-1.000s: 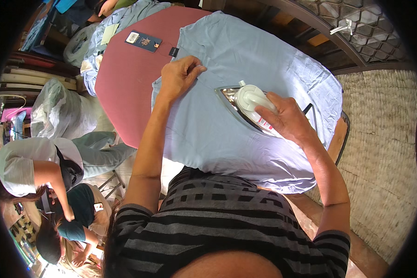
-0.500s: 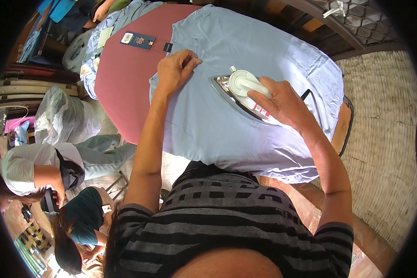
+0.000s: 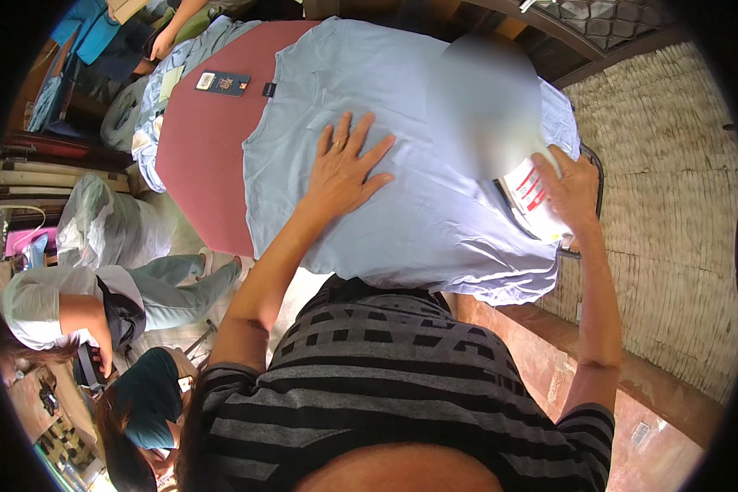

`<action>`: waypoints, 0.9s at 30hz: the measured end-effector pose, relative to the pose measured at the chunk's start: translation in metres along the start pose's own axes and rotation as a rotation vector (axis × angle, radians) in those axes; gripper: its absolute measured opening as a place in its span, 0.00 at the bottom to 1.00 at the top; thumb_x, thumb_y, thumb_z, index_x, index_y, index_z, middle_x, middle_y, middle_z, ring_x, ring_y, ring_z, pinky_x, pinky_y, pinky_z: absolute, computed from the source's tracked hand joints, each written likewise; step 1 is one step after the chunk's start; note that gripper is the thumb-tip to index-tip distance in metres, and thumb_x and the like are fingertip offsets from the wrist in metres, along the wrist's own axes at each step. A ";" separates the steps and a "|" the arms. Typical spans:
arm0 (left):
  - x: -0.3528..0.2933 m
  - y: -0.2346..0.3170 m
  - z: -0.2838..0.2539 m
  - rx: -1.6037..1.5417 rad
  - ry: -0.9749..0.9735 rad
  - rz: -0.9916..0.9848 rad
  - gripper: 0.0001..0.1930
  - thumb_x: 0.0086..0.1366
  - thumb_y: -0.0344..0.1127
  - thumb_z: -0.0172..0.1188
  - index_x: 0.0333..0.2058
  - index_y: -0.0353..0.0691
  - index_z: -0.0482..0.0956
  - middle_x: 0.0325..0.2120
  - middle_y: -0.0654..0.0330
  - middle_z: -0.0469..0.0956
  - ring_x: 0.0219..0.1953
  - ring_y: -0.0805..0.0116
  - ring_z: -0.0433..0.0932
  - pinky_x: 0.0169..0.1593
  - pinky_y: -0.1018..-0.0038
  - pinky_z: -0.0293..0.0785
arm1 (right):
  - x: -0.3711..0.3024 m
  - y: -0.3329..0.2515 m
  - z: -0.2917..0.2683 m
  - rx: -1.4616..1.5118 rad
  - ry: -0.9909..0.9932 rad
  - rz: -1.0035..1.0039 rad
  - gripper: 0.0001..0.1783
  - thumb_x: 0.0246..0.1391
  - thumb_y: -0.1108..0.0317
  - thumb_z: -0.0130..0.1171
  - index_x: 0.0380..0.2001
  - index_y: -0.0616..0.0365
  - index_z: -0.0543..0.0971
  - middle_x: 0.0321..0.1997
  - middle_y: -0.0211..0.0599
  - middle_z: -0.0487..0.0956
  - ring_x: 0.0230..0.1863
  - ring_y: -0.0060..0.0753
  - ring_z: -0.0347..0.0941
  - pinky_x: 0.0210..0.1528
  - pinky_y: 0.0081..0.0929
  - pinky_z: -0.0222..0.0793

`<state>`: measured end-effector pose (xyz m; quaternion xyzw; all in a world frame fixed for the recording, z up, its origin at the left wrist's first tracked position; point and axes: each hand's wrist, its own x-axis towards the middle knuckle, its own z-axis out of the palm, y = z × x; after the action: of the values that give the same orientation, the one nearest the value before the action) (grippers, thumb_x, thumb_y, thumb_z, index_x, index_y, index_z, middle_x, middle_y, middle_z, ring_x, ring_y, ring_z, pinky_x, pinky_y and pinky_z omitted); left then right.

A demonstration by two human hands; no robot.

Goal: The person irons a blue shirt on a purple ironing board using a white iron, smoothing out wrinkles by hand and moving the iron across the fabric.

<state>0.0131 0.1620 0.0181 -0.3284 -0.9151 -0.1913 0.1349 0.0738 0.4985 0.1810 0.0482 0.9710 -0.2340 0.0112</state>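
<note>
A light blue shirt [image 3: 402,209] lies spread over a red ironing board [image 3: 209,156]. My left hand [image 3: 347,170] rests flat on the cloth, fingers spread, holding nothing. At the shirt's right end my right hand [image 3: 572,187] grips a white clothes iron [image 3: 526,197]. A round blurred patch hides the iron's front part and the cloth around it. Beyond the shirt's left edge, a dark hang tag [image 3: 230,84] lies on the board, close to the small black neck label [image 3: 269,89].
Bunched light blue clothing [image 3: 149,123] hangs at the board's far left end. A clear plastic bag [image 3: 107,221] stands on the floor at left. Two people are at the lower left, and another person's hand [image 3: 163,43] shows at the top left. A woven mat wall [image 3: 656,189] is at right.
The iron in my right hand has moved right, toward the shirt's right end. My left hand has gone from a closed pinch near the shirt's edge to lying open on it.
</note>
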 end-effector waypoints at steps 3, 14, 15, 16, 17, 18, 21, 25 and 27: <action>-0.011 -0.001 -0.007 0.019 -0.100 -0.040 0.32 0.65 0.63 0.54 0.65 0.61 0.68 0.71 0.51 0.52 0.72 0.38 0.48 0.69 0.40 0.44 | -0.003 -0.004 0.019 0.057 -0.080 -0.064 0.21 0.62 0.51 0.60 0.37 0.62 0.78 0.21 0.45 0.78 0.22 0.32 0.73 0.30 0.31 0.69; -0.027 0.003 -0.019 0.053 -0.123 -0.197 0.32 0.63 0.60 0.58 0.64 0.62 0.69 0.72 0.53 0.53 0.73 0.40 0.47 0.68 0.40 0.43 | 0.014 -0.040 0.060 0.116 -0.194 -0.158 0.22 0.64 0.51 0.57 0.34 0.62 0.73 0.20 0.51 0.75 0.21 0.36 0.69 0.29 0.35 0.68; -0.026 0.004 -0.020 0.045 -0.134 -0.209 0.31 0.63 0.59 0.59 0.64 0.62 0.70 0.71 0.53 0.53 0.72 0.41 0.48 0.68 0.40 0.43 | 0.008 -0.031 0.062 0.167 -0.188 -0.156 0.22 0.64 0.51 0.57 0.35 0.63 0.73 0.20 0.51 0.74 0.21 0.35 0.68 0.29 0.35 0.68; -0.025 0.008 -0.019 0.025 -0.141 -0.217 0.31 0.62 0.58 0.60 0.64 0.62 0.70 0.71 0.53 0.54 0.72 0.41 0.49 0.68 0.40 0.43 | 0.002 -0.023 0.059 0.206 -0.178 -0.147 0.22 0.64 0.51 0.57 0.35 0.63 0.73 0.21 0.51 0.74 0.22 0.34 0.68 0.29 0.35 0.68; -0.026 0.009 -0.016 0.020 -0.085 -0.210 0.30 0.62 0.54 0.62 0.62 0.58 0.72 0.70 0.54 0.56 0.72 0.42 0.50 0.68 0.42 0.44 | -0.004 -0.016 0.053 0.160 -0.228 -0.107 0.23 0.64 0.50 0.57 0.38 0.63 0.75 0.21 0.47 0.74 0.22 0.30 0.67 0.29 0.34 0.68; -0.028 0.008 -0.015 0.011 -0.080 -0.216 0.30 0.62 0.53 0.63 0.62 0.57 0.72 0.70 0.54 0.57 0.72 0.43 0.50 0.68 0.43 0.44 | -0.009 -0.009 0.044 0.156 -0.246 -0.025 0.23 0.63 0.49 0.57 0.39 0.64 0.76 0.24 0.49 0.76 0.24 0.35 0.71 0.31 0.34 0.69; -0.025 0.014 -0.013 -0.047 -0.018 -0.201 0.29 0.61 0.51 0.63 0.60 0.53 0.74 0.68 0.54 0.60 0.71 0.43 0.52 0.67 0.44 0.45 | -0.029 0.029 0.016 0.153 -0.173 0.167 0.25 0.63 0.48 0.56 0.43 0.64 0.78 0.25 0.46 0.80 0.25 0.38 0.76 0.34 0.34 0.72; -0.007 0.042 -0.005 -0.145 0.038 -0.096 0.27 0.62 0.50 0.64 0.59 0.52 0.75 0.66 0.55 0.63 0.70 0.44 0.54 0.66 0.44 0.46 | -0.079 0.089 -0.035 0.329 0.082 0.556 0.24 0.64 0.47 0.55 0.42 0.61 0.80 0.18 0.29 0.73 0.20 0.22 0.68 0.23 0.26 0.64; 0.003 0.059 -0.002 -0.164 -0.001 -0.023 0.27 0.62 0.50 0.64 0.59 0.52 0.75 0.66 0.55 0.63 0.70 0.44 0.54 0.66 0.44 0.46 | -0.095 0.113 -0.060 0.306 0.173 0.620 0.24 0.64 0.47 0.55 0.43 0.61 0.80 0.16 0.24 0.70 0.17 0.18 0.64 0.19 0.22 0.60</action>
<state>0.0490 0.2045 0.0366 -0.3280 -0.9000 -0.2671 0.1049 0.1799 0.6172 0.1874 0.3615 0.8612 -0.3572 -0.0079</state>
